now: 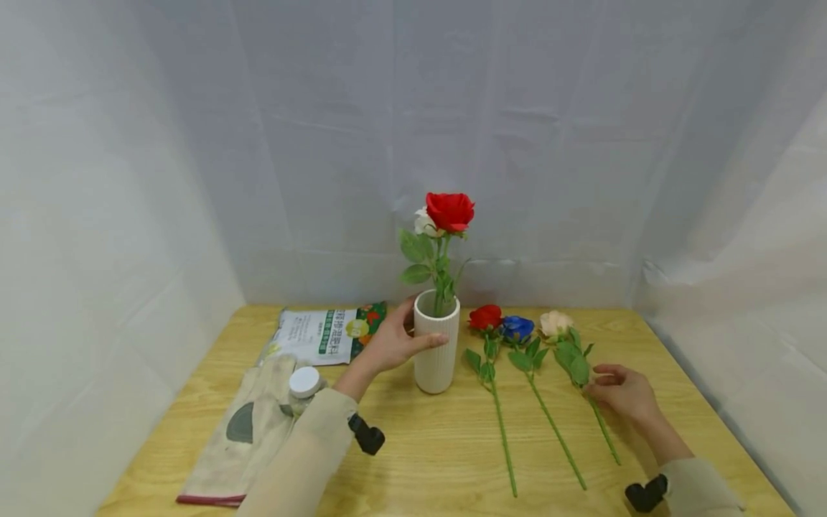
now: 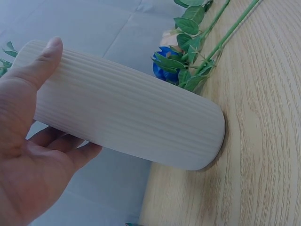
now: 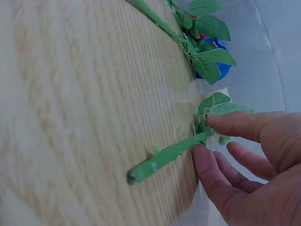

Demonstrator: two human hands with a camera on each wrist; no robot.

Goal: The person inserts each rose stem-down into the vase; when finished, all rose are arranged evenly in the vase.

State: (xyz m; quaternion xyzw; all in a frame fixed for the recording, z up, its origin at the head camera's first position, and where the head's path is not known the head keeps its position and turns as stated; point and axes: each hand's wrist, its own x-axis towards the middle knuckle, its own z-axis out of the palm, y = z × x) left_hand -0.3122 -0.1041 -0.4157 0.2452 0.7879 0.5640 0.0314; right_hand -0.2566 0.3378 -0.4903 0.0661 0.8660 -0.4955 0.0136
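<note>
My left hand [image 1: 396,340] holds the upper part of a white ribbed vase [image 1: 436,359], thumb along the front and fingers behind. The vase [image 2: 131,108] stands upright on the table with a red rose [image 1: 450,212] and a white rose [image 1: 424,223] in it. At the right, my right hand [image 1: 623,394] pinches the stem of a cream rose [image 1: 556,324] between thumb and forefinger, just below its leaves. This stem [image 3: 164,157] lies along the table, its cut end toward the wrist camera. Beside it lie a blue rose [image 1: 517,329] and another red rose [image 1: 485,317].
Left of the vase lie a printed plastic bag [image 1: 316,334] and a pair of cloth gloves [image 1: 242,431]. A jar with a white lid [image 1: 305,382] stands by the gloves, partly behind my left sleeve. White sheeting [image 1: 336,143] surrounds the wooden table [image 1: 413,452] at the back and sides.
</note>
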